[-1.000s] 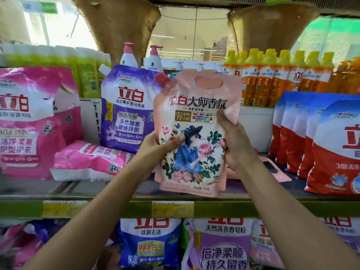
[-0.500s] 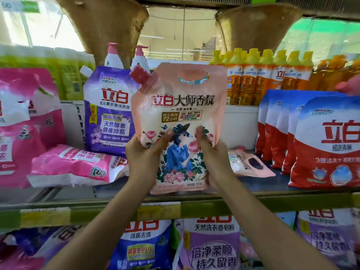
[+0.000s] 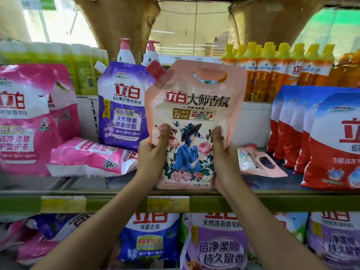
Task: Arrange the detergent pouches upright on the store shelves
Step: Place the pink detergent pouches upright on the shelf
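A peach-pink detergent pouch (image 3: pixel 196 106) with a red spout cap and a floral bird picture stands upright, its base at the front lip of the green shelf (image 3: pixel 272 199). My left hand (image 3: pixel 153 152) grips its lower left edge, thumb on the front. My right hand (image 3: pixel 224 154) grips its lower right edge. Behind it on the right a second peach pouch (image 3: pixel 259 164) lies flat on the shelf. A purple spouted pouch (image 3: pixel 120 110) stands upright to the left, and a pink bag (image 3: pixel 87 158) lies on its side in front of it.
Tall pink bags (image 3: pixel 25 121) stand at the far left, and a row of blue-and-red bags (image 3: pixel 321 137) fills the right side. Orange bottles (image 3: pixel 282 69) and pump bottles (image 3: pixel 126 51) line the back. More detergent bags (image 3: pixel 218 244) sit on the shelf below.
The peach pouch has come down and forward until its base meets the shelf's front. Both hands slid lower along its side edges.
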